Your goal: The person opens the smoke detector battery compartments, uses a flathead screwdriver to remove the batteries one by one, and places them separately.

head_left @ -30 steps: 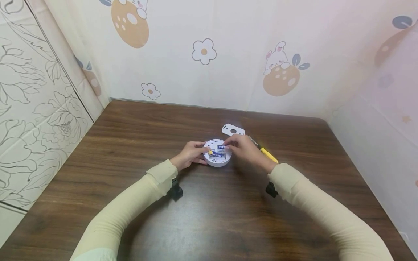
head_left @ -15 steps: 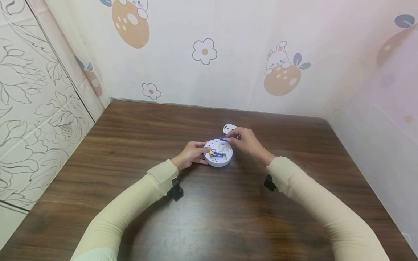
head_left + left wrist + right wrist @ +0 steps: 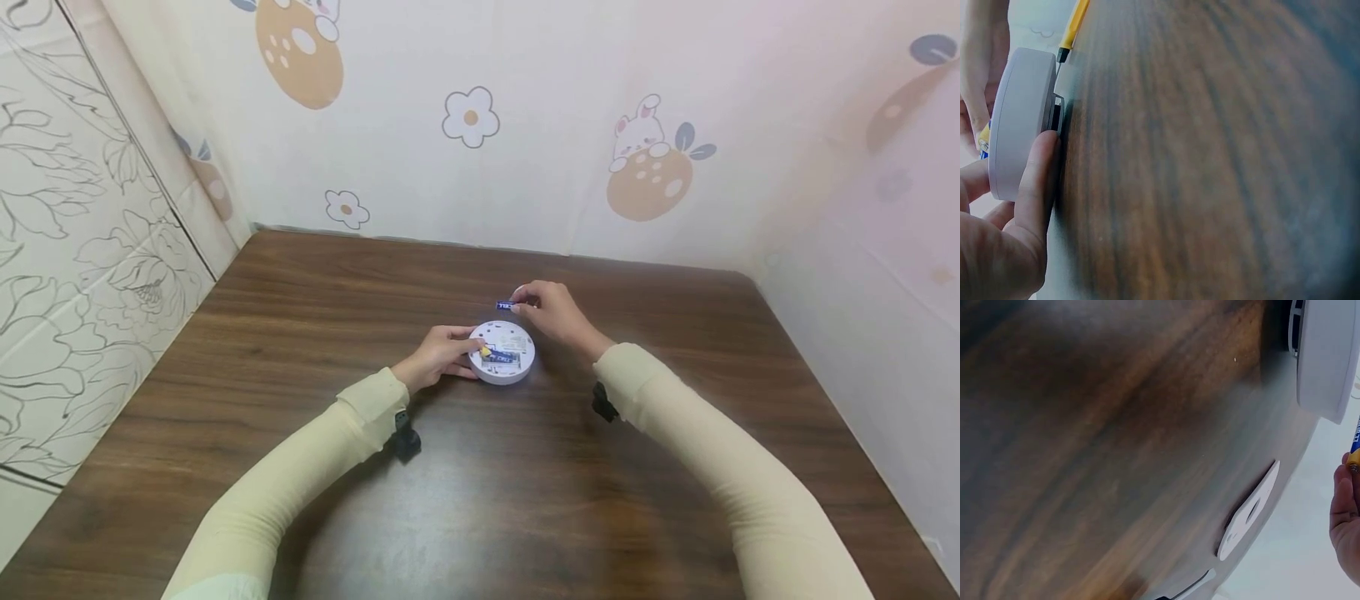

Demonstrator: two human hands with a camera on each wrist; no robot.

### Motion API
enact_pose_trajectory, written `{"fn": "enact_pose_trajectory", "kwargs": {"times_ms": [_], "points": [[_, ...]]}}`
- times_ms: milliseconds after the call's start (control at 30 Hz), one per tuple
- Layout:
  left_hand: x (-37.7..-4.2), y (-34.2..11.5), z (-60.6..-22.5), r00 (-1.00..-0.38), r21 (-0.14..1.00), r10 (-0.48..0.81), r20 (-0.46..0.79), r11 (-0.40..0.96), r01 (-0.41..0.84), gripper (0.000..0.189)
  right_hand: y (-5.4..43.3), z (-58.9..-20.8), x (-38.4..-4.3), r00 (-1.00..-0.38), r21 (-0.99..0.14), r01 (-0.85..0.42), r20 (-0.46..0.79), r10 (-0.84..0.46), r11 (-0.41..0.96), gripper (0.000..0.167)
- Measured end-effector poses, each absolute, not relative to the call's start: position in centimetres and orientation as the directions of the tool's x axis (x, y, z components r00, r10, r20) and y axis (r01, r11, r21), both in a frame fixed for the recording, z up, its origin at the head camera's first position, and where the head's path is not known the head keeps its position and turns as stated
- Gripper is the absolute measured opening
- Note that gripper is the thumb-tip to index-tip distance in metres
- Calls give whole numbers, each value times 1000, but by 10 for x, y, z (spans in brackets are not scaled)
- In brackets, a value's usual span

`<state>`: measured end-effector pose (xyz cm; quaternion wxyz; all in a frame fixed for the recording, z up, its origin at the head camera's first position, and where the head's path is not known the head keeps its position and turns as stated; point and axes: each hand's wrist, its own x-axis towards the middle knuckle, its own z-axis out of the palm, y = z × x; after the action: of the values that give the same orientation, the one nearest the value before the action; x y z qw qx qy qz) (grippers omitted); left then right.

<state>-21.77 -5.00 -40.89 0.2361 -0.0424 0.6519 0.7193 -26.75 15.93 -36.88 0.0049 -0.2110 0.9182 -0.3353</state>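
My left hand (image 3: 442,352) grips the left side of a round white smoke detector (image 3: 506,377), thumb on top and fingers at its side and underneath. One blue battery (image 3: 500,356) with a yellow end lies in its bay, near the left thumb. The bay's upper slot holds no battery. My right hand (image 3: 555,312) pinches another blue battery (image 3: 505,305) beyond the detector's far rim, apart from it. In the right wrist view, this battery's yellow end (image 3: 1354,458) shows at the right hand's (image 3: 1347,519) fingertips. In the left wrist view, the detector (image 3: 1022,125) is tilted edge-on.
A white mounting plate (image 3: 1250,515) with a hole lies on the brown wooden table (image 3: 337,292), mostly behind my right hand in the head view. Close to it is a screwdriver, its yellow handle (image 3: 1074,25) visible from the left wrist. A patterned curtain (image 3: 555,167) hangs behind the table.
My right hand has lifted the battery out of the detector's upper slot and carried it past the far rim, slightly left. The left hand and the detector have stayed nearly still.
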Motion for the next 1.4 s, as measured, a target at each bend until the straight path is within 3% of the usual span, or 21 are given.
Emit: {"fn": "enact_pose_trajectory", "kwargs": {"times_ms": [500, 1400], "points": [[-220, -57, -407, -881, 919, 284, -377, -2, -394, 45, 133, -379, -303, -871, -589, -475, 210, -445, 653, 11], [-222, -52, -410, -881, 915, 284, -379, -27, -402, 46, 127, -399, -345, -908, -515, -401, 113, -404, 757, 13]]}}
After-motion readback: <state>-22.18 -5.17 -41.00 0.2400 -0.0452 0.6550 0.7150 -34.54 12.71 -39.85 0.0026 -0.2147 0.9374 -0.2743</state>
